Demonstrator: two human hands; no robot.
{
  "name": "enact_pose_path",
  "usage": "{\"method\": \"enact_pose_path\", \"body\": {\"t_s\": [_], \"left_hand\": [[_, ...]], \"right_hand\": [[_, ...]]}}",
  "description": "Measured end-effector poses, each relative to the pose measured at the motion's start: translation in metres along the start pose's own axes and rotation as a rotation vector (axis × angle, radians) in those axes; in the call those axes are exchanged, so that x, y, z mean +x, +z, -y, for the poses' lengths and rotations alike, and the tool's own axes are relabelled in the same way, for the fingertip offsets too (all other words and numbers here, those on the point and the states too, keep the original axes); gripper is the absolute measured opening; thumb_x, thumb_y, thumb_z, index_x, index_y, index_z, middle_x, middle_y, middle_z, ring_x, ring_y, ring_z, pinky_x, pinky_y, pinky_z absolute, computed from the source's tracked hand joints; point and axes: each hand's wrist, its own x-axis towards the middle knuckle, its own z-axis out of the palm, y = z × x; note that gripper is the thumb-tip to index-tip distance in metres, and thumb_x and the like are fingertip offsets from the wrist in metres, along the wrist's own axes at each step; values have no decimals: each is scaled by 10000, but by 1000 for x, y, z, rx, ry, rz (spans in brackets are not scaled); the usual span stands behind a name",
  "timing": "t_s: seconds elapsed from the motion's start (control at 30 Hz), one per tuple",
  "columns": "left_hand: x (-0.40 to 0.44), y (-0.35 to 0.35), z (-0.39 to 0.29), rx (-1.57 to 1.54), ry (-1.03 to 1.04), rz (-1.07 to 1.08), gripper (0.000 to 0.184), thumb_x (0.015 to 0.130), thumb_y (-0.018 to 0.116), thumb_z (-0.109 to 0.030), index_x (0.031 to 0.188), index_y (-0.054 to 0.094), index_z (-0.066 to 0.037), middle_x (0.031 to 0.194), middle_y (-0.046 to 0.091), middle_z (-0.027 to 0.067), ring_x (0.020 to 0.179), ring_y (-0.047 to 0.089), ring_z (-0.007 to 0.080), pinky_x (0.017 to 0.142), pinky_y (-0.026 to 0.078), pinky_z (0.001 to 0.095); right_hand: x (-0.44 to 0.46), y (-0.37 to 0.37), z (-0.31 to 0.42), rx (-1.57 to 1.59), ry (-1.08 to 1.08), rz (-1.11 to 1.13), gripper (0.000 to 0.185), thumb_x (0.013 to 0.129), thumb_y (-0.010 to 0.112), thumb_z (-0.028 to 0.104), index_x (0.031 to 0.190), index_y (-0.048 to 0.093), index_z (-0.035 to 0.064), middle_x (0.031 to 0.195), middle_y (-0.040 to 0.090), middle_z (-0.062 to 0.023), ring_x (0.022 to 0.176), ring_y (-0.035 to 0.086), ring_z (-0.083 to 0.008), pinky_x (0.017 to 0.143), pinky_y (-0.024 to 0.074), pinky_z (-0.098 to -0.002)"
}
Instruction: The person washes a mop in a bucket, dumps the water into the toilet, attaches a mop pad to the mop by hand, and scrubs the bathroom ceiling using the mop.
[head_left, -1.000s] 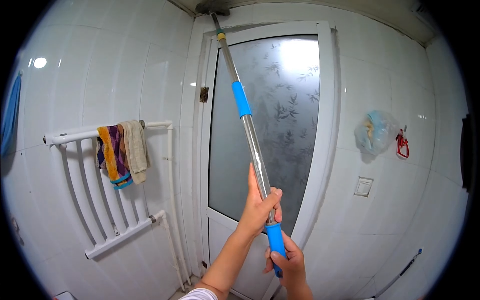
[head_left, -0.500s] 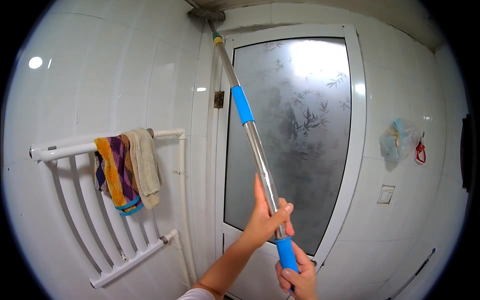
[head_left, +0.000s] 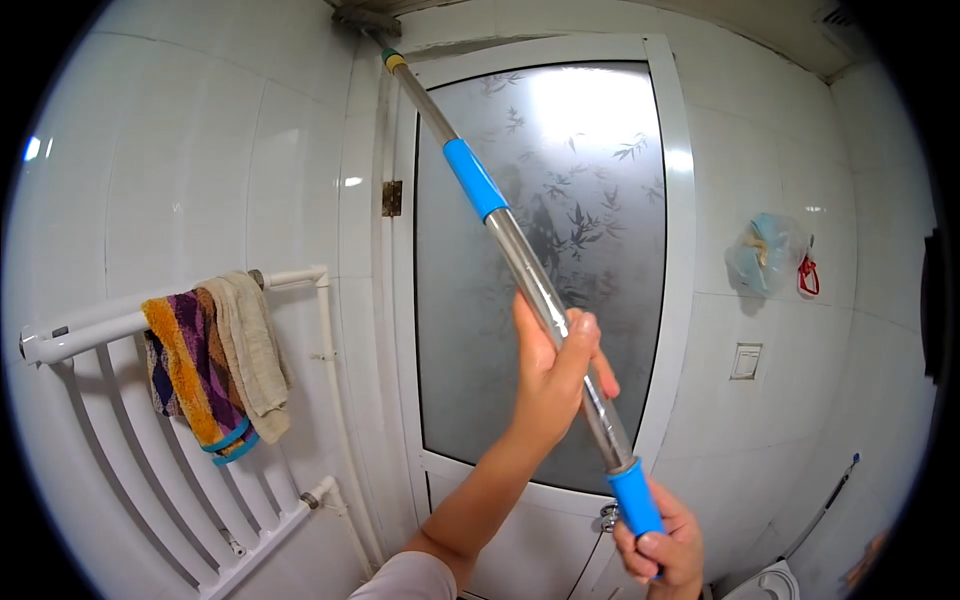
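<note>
A long-handled mop (head_left: pixel 532 275) with a telescopic metal pole and blue grips slants from lower right to upper left. Its grey, shaggy head (head_left: pixel 366 20) is up at the corner where wall and ceiling meet, above the door. Around the bare metal of the lower pole, my left hand (head_left: pixel 560 365) is closed, thumb across the front. My right hand (head_left: pixel 665 540) grips the blue end handle (head_left: pixel 635 500), fingers wrapped round it. Behind the pole stands a white-framed door with a frosted glass panel (head_left: pixel 540 380) printed with bamboo leaves.
A white towel radiator (head_left: pixel 95 335) on the left wall holds a multicoloured towel (head_left: pixel 200 370) and a beige cloth (head_left: pixel 250 350). A plastic bag (head_left: pixel 765 255) and red-handled scissors (head_left: pixel 808 275) hang right of the door, above a light switch (head_left: pixel 745 361). A white object (head_left: pixel 768 582) shows at lower right.
The view has shifted right. The pole leans more to the left, its lower end and my right hand farther right. My left hand is slightly higher. The mop head remains by the ceiling corner.
</note>
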Motion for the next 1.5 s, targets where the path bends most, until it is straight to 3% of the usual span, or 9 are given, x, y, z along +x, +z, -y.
{"method": "enact_pose_path", "body": {"t_s": [0.13, 0.3, 0.63, 0.73, 0.8, 0.83, 0.97, 1.27, 1.5], "left_hand": [[17, 26, 3, 22, 24, 41, 469, 890, 455, -125, 1237, 157, -24, 752, 449, 65, 440, 522, 154, 391, 441, 253], [29, 57, 1, 25, 34, 60, 524, 872, 481, -114, 1240, 125, -4, 815, 457, 104, 471, 563, 169, 398, 450, 258], [31, 92, 12, -45, 59, 144, 546, 854, 467, -40, 1220, 62, -16, 804, 464, 111, 492, 586, 184, 401, 503, 275], [32, 88, 9, -36, 63, 161, 542, 868, 504, -71, 1212, 87, -18, 779, 469, 99, 494, 585, 175, 406, 500, 268], [31, 82, 6, 3, 94, 93, 530, 893, 536, -208, 1208, 158, -10, 827, 488, 78, 499, 602, 182, 390, 475, 255], [37, 81, 3, -111, 93, 4, 431, 915, 507, -306, 1132, 269, -20, 838, 493, 77, 491, 590, 153, 384, 468, 243], [58, 61, 3, -117, 98, -89, 286, 929, 472, -328, 931, 383, -56, 733, 478, 45, 466, 553, 98, 368, 453, 216], [74, 40, -5, -68, 75, -21, 241, 906, 502, -218, 972, 358, -37, 716, 482, 49, 474, 545, 131, 418, 469, 235], [71, 57, -3, -53, 69, 23, 438, 865, 530, -190, 1117, 274, 61, 748, 473, 82, 490, 558, 158, 434, 466, 262]], "right_hand": [[1, -12, 36, 14, -55, 48, 656, 757, 603, 71, 1338, 319, -40, 681, 516, -177, 362, 368, -64, 284, 304, -193], [-8, -16, 77, -19, -72, 10, 650, 738, 611, 86, 1323, 359, -44, 685, 515, -171, 366, 355, -67, 306, 289, -193], [-29, -37, 103, 38, -125, 59, 648, 780, 575, 79, 1338, 285, -78, 723, 511, -200, 372, 367, -64, 305, 317, -188], [-31, -35, 98, 90, -110, 64, 653, 778, 587, 92, 1339, 292, -68, 720, 504, -201, 376, 375, -71, 310, 319, -193], [-35, -25, 92, 57, -80, 36, 662, 769, 597, 98, 1340, 300, -57, 718, 507, -202, 372, 372, -74, 311, 312, -197], [-37, -18, 89, 35, -74, 2, 674, 757, 605, 104, 1342, 308, -49, 716, 509, -202, 369, 367, -74, 313, 305, -199], [-27, -16, 82, -52, -93, 4, 672, 748, 605, 121, 1342, 332, -36, 696, 516, -203, 359, 359, -72, 310, 298, -201], [-5, -12, 87, -82, -132, 50, 661, 758, 595, 106, 1335, 321, -65, 690, 515, -205, 363, 368, -67, 296, 292, -188], [-19, -18, 96, -63, -158, 24, 659, 765, 585, 103, 1335, 308, -78, 685, 509, -206, 360, 368, -64, 286, 288, -184]]}}
